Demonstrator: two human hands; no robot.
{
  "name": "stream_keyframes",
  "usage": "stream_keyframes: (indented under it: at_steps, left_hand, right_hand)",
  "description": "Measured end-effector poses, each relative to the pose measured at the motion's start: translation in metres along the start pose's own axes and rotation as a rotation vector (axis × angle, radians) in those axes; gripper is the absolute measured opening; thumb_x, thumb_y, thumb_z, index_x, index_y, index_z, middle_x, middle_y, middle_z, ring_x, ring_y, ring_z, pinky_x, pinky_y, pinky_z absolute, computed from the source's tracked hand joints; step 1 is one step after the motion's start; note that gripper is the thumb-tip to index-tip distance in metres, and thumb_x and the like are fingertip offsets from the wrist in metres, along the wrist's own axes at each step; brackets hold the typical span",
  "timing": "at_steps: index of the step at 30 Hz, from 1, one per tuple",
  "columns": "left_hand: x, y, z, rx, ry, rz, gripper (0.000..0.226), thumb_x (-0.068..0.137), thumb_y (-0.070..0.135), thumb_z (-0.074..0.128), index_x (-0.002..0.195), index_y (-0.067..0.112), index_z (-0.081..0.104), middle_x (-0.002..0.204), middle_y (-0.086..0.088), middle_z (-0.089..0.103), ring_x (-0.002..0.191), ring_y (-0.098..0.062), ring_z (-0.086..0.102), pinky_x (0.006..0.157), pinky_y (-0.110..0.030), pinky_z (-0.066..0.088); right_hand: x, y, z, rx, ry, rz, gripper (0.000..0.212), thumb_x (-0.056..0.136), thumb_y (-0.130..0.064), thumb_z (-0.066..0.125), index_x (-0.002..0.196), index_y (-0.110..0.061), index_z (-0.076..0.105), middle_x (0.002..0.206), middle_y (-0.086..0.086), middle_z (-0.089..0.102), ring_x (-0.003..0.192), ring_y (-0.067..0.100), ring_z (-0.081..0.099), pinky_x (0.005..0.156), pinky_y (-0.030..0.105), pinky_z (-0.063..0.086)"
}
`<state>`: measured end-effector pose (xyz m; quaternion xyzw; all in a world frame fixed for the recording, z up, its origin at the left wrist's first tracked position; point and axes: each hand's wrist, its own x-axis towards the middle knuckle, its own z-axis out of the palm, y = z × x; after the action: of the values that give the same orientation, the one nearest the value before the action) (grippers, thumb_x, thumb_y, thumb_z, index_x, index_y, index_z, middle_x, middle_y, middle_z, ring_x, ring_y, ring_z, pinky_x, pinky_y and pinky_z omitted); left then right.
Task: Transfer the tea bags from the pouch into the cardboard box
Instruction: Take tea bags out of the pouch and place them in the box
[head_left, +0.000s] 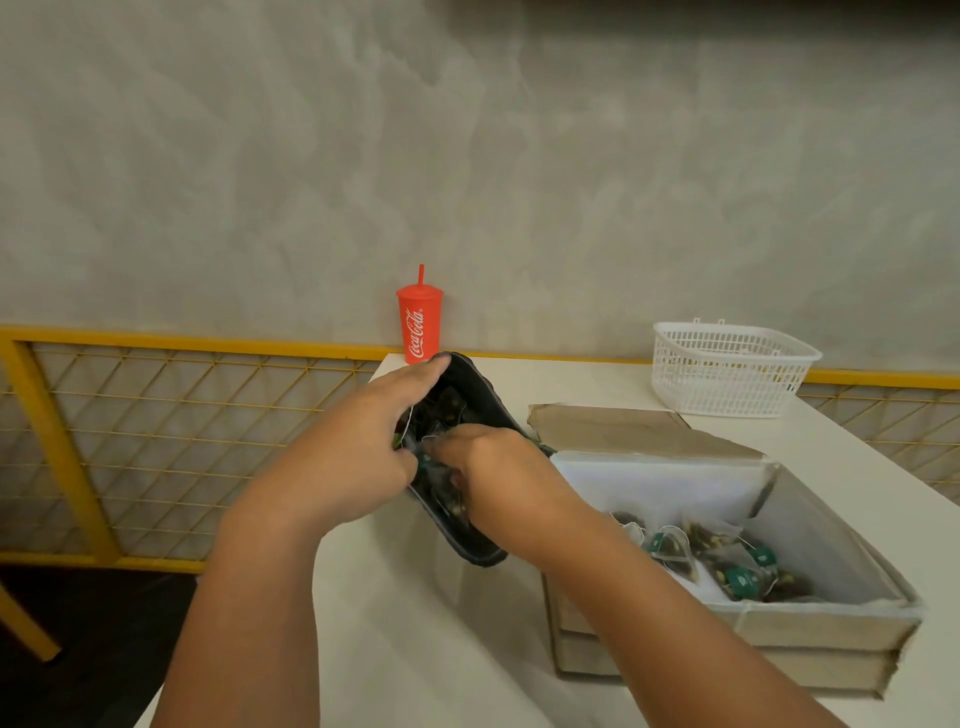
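Several tea bags (727, 564) lie in the cardboard box (831, 631), heaped toward its near right corner, and by my reading the job is partway done. The right hand (496, 467) is over the mouth of the black pouch (480, 551), fingers curled down among the remaining bags (450, 404). Whether they have closed on one I cannot tell, since the knuckles hide the fingertips. The left hand (358, 447) grips the pouch's left rim, thumb and fingers wrapped over the edge, and holds the mouth open and tipped up off the bench (415, 649). The pouch's long axis runs from about twelve o'clock, by the red cup (420, 327), down to about five o'clock. What the coming move turns on is that the box sits at four o'clock from the right hand, just beside the pouch, and the right hand is the nearer of the two. A lift and a swing toward four o'clock should clear the box's near wall. The pouch looks like a soft, glossy film that gives under the grip. The bags are limp, translucent mesh pyramids with thin strings and small green tags, so they likely snag on one another. The box is dull, frayed cardboard, lined pale inside, with one flap folded back at twelve o'clock. A white slotted plastic basket (727, 371) stands at one o'clock, well apart.
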<state>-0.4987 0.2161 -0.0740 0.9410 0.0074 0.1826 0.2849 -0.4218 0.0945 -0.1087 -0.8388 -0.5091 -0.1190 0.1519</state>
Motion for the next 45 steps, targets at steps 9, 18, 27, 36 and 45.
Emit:
stream_keyframes:
  at_steps: [9,18,27,36,45]
  left_hand:
    - [0.0,0.002,0.001,-0.012,0.021,-0.013,0.083,0.078,-0.009,0.053,0.14,0.039,0.023,0.132,0.026,0.03,0.116,0.01,0.025,0.094,-0.011,0.025]
    - [0.002,0.001,0.006,0.003,0.044,-0.001,0.081,0.079,-0.007,0.052,0.138,0.041,0.025,0.132,0.029,0.026,0.122,0.011,0.023,0.099,-0.013,0.022]
    - [0.006,0.008,0.014,0.07,0.098,-0.042,0.087,0.081,-0.004,0.051,0.142,0.04,0.009,0.145,0.02,0.022,0.129,-0.004,0.028,0.099,-0.024,0.031]
    - [0.012,0.017,0.029,0.128,0.203,-0.05,0.088,0.08,0.001,0.054,0.143,0.039,0.005,0.149,0.014,0.022,0.129,-0.013,0.032,0.092,-0.023,0.03]
    - [0.017,0.024,0.041,0.176,0.193,-0.005,0.089,0.077,-0.001,0.055,0.144,0.036,0.008,0.148,0.013,0.024,0.123,-0.006,0.026,0.088,-0.023,0.03]
  right_hand:
    - [-0.04,0.008,-0.039,0.462,0.229,0.129,0.04,0.085,0.0,0.06,0.118,-0.022,0.063,0.115,-0.011,0.065,0.099,-0.003,0.058,0.087,0.005,0.041]
    - [-0.084,0.052,-0.089,0.5,0.335,0.323,0.044,0.077,-0.005,0.07,0.086,-0.048,0.063,0.058,-0.028,0.063,0.053,-0.001,0.051,0.054,0.004,0.038]
    - [-0.105,0.093,-0.096,0.259,0.055,0.507,0.032,0.079,-0.009,0.071,0.07,-0.038,0.062,0.052,-0.024,0.061,0.05,-0.013,0.051,0.052,0.0,0.038]
    - [-0.112,0.115,-0.086,0.128,-0.287,0.599,0.025,0.079,-0.008,0.067,0.093,-0.029,0.066,0.093,-0.018,0.064,0.069,-0.008,0.051,0.058,0.004,0.041]
    - [-0.123,0.128,-0.082,0.246,-0.501,0.845,0.016,0.08,0.0,0.062,0.082,-0.016,0.063,0.081,-0.002,0.061,0.071,0.014,0.06,0.069,0.024,0.055]
